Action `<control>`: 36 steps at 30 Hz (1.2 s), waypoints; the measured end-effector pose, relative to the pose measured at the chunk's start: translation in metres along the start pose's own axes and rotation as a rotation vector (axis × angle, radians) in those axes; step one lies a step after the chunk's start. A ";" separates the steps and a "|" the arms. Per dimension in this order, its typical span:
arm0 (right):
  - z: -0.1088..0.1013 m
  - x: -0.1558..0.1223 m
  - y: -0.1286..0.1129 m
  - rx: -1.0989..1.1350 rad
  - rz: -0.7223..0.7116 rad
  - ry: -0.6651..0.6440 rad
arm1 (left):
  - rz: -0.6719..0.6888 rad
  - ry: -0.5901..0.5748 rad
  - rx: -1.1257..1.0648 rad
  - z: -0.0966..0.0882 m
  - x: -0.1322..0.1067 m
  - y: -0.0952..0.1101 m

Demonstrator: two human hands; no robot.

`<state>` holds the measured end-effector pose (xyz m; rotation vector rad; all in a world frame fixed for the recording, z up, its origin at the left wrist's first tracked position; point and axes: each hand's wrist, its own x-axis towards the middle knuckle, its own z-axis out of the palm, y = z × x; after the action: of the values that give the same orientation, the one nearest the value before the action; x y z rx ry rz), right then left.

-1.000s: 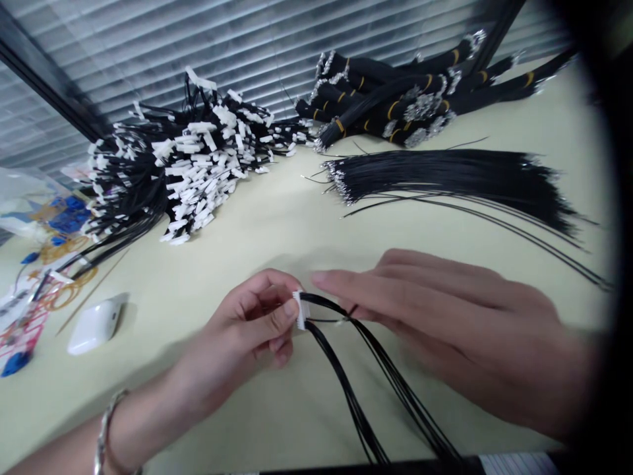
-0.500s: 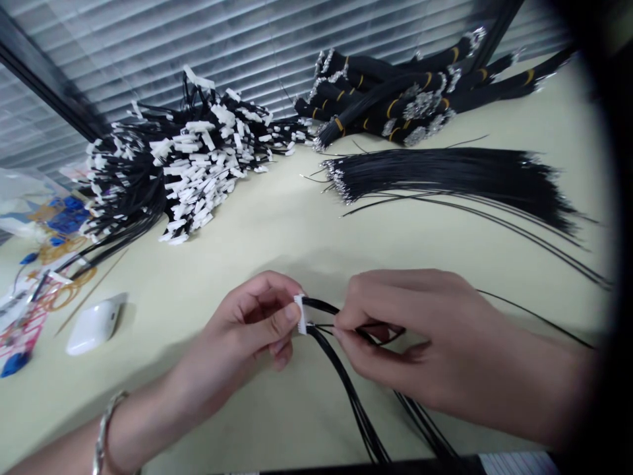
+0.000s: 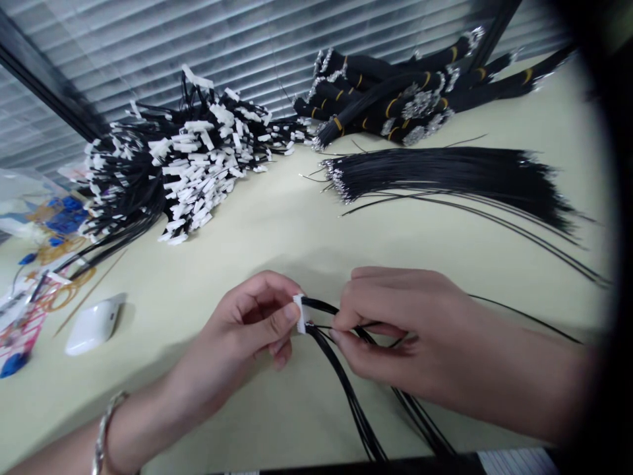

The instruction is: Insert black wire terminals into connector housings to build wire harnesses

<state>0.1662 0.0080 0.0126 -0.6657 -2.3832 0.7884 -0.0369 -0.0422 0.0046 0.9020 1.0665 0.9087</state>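
Between the thumb and fingers of my left hand (image 3: 257, 323) sits a small white connector housing (image 3: 301, 315). Several black wires (image 3: 341, 366) come out of its right side and hang in two groups toward the table's front edge. Just right of the housing, my right hand (image 3: 395, 323) pinches a thin black wire (image 3: 324, 327) between thumb and forefinger. That wire's tip reaches the housing's face; whether it is inside a slot I cannot tell. One long wire (image 3: 524, 318) trails out behind my right wrist.
Beyond my hands lies a loose bundle of black wires (image 3: 445, 173) with metal ends. Behind it are banded wire bundles (image 3: 386, 92). A heap of white-ended cables (image 3: 202, 171) stands at the back left. A white earbud case (image 3: 93, 324) and rubber bands (image 3: 66, 297) lie left.
My right hand has shifted very slightly left toward the white connector housing, still pinching the wire. My left hand stays in place with the housing.
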 end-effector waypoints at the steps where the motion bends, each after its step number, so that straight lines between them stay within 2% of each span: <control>1: 0.000 0.000 -0.001 0.002 0.006 -0.006 | 0.004 0.000 0.011 0.000 0.000 0.000; 19: -0.003 0.001 -0.001 0.029 -0.019 -0.030 | 0.035 0.009 0.201 0.001 0.000 -0.003; 28: 0.001 0.002 -0.003 0.034 0.021 -0.055 | 0.051 0.005 0.367 0.005 0.003 0.000; 36: 0.006 -0.001 -0.005 -0.013 0.066 -0.024 | 0.041 -0.029 0.390 0.006 0.000 0.001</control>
<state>0.1623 0.0013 0.0115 -0.7481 -2.4006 0.8131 -0.0315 -0.0421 0.0070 1.2591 1.2263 0.7288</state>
